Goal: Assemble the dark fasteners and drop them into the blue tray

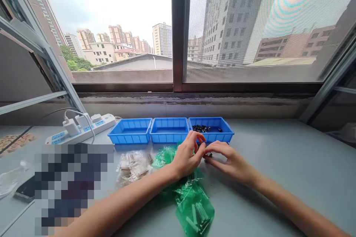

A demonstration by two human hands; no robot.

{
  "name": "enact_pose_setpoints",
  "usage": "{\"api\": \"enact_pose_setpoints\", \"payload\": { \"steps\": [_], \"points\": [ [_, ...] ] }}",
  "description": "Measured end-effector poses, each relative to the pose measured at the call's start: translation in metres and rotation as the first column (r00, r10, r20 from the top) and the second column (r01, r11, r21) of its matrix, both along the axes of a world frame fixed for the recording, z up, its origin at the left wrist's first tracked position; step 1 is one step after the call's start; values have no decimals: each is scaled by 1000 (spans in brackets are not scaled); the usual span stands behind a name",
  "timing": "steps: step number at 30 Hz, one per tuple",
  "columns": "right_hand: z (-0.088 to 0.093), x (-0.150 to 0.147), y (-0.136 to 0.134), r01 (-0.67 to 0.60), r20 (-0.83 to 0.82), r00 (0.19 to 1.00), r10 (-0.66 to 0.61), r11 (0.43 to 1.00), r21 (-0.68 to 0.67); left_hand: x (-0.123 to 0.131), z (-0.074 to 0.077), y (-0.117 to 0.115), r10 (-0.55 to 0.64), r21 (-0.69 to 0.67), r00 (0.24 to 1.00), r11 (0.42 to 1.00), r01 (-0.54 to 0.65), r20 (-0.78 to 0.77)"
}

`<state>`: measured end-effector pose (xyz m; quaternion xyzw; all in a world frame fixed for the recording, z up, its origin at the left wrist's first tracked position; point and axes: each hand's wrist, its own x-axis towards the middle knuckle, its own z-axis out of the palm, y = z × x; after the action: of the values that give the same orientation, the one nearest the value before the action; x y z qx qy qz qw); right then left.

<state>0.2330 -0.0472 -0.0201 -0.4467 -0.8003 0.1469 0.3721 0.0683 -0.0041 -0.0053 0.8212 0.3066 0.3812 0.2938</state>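
Observation:
My left hand [189, 153] is bent over in front of the right-hand blue bin, its fingers curled and its thumb close to my right fingertips. What its fingers hold, if anything, is hidden. My right hand [229, 159] pinches a small dark metallic piece [208, 154] between thumb and fingers, just above the table. Beneath my left wrist lie green plastic bags [196, 211] with pale, slender pieces in them. Left of these sits a heap of clear plastic bags [133, 164] holding small metal-looking parts. Small black parts [201, 128] lie in the right-hand blue bin [226, 135].
Two more blue bins, one in the middle [169, 138] and one on the left [129, 139], stand in the same row. A white power strip [102, 123] with plugs and cables is at the back left. A pixelated area covers the left side. A window [178, 44] rises behind the table.

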Motion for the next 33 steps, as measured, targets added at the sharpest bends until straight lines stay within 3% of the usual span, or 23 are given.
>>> {"api": "enact_pose_setpoints", "payload": {
  "steps": [5, 18, 27, 33],
  "points": [
    [6, -3, 1, 136, -252, 952, -176, 976, -168, -1, 1, 0, -15, 10, 1000, 1000, 16, -4],
    [13, -14, -4, -5, -385, 913, -133, 942, -337, -2, 2, -1, -18, -11, 1000, 1000, 18, -23],
    [14, -15, -4, 226, -414, 845, -338, 928, -295, -1, 1, 0, -4, -7, 999, 1000, 4, -33],
    [16, -17, -5, 247, -484, 793, -371, 921, -302, -3, 0, -2, -12, 17, 998, 1000, 13, -59]
  ]
}}
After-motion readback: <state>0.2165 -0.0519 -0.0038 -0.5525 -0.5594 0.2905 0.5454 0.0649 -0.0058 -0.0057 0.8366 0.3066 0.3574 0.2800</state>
